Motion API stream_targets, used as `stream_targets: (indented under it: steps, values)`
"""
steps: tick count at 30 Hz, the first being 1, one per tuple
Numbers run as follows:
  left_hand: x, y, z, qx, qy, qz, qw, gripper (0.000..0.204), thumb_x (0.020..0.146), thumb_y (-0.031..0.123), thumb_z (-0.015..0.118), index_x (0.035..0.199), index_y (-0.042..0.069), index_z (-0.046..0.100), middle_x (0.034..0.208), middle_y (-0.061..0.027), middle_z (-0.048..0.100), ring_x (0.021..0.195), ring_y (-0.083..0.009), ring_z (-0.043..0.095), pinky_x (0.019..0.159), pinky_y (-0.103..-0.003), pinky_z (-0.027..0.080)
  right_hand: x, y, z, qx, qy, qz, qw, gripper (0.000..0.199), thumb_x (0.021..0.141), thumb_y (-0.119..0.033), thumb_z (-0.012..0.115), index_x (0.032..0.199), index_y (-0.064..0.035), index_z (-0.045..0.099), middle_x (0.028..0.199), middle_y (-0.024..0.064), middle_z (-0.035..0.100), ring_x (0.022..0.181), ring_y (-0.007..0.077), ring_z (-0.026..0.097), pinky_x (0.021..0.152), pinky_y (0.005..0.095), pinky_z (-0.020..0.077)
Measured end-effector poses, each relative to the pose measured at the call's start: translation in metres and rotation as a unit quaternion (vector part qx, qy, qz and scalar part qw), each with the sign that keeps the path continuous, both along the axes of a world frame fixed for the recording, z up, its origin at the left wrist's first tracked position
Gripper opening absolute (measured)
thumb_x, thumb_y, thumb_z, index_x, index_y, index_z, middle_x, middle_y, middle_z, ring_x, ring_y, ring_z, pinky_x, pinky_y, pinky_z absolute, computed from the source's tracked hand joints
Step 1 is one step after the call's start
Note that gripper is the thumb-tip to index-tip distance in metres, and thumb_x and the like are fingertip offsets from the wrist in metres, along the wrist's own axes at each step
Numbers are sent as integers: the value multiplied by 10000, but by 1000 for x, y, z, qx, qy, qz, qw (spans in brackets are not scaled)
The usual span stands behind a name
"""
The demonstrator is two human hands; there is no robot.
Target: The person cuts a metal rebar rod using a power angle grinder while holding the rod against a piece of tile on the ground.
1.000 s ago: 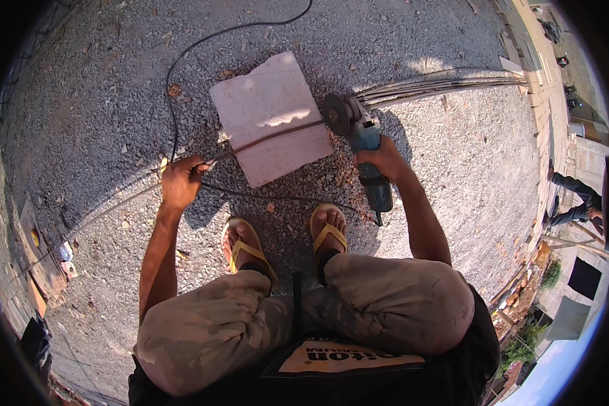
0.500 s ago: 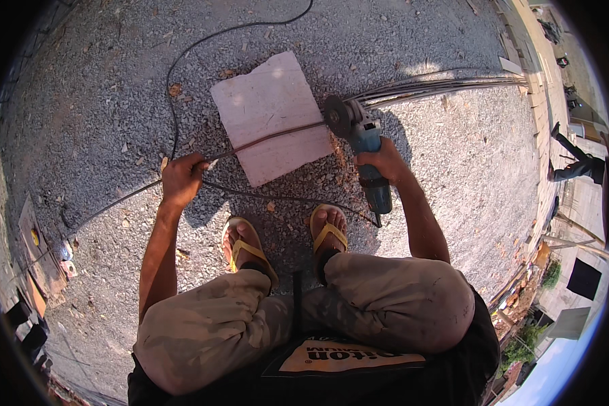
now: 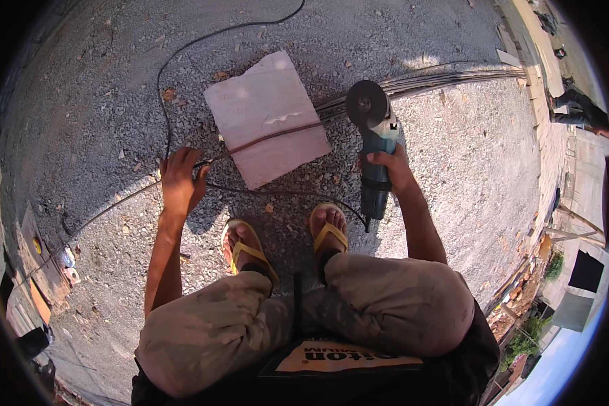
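My right hand [image 3: 396, 168] grips the teal body of an angle grinder [image 3: 379, 143], held upright to the right of the slab. Its dark round disc [image 3: 367, 103] stands clear of the metal. A pale, rough-edged slab [image 3: 254, 98] lies on the gravel, with a thin brownish metal rod [image 3: 277, 135] across it. At the rod's left end is my left hand [image 3: 179, 184], its fingers loosened and thumb apart; whether the fingertips still touch the rod is hard to see. More long rods [image 3: 446, 80] run off to the right.
A black power cord [image 3: 284, 193] trails from the grinder past my sandalled feet [image 3: 328, 227]; another dark cable [image 3: 161, 81] curves over the gravel. Scraps and boards [image 3: 44, 260] lie at far left. Another person [image 3: 578, 108] is at far right, beyond a kerb-like edge.
The grinder has moved right and away from the rod, its disc turned more toward view. My left hand has loosened from its closed grip on the rod. The person at far right has shifted.
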State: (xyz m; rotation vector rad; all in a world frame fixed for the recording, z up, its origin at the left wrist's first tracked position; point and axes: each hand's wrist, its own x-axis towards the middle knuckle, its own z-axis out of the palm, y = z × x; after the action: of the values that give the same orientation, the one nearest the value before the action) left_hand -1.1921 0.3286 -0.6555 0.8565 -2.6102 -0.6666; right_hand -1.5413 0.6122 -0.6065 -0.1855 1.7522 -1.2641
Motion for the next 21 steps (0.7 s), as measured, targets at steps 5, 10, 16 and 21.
stream_targets:
  steps: [5,10,16,21]
  values:
    - [-67,71,39,56,104,-181,976,425,761,152,776,1142,49,620,1103,-128,608,1036,-336,592,897,-462,454,20,-27,17,-162,-118,-61,978,590,753,-242,724,1249,11,530,984,164,677,825,263,702,717,396,602]
    - [-99,138,21,187,176,-288,923,475,693,194,824,1082,44,597,1034,-141,615,941,-361,615,829,-468,467,50,-46,11,-210,-191,-83,955,688,751,-305,698,1335,-26,464,1039,148,639,910,269,681,823,431,582]
    - [-88,146,22,204,105,-275,934,495,648,250,845,1000,59,555,962,-132,599,861,-359,608,785,-471,448,67,-38,3,-239,-214,-84,943,688,760,-312,700,1339,-28,463,1055,148,635,924,272,675,822,437,580]
    - [-78,153,14,212,37,-289,933,534,641,293,858,1016,65,554,954,-111,602,887,-342,623,805,-469,439,80,-29,-8,-250,-220,-74,940,691,766,-330,700,1335,-18,464,1072,148,630,929,274,671,829,444,579]
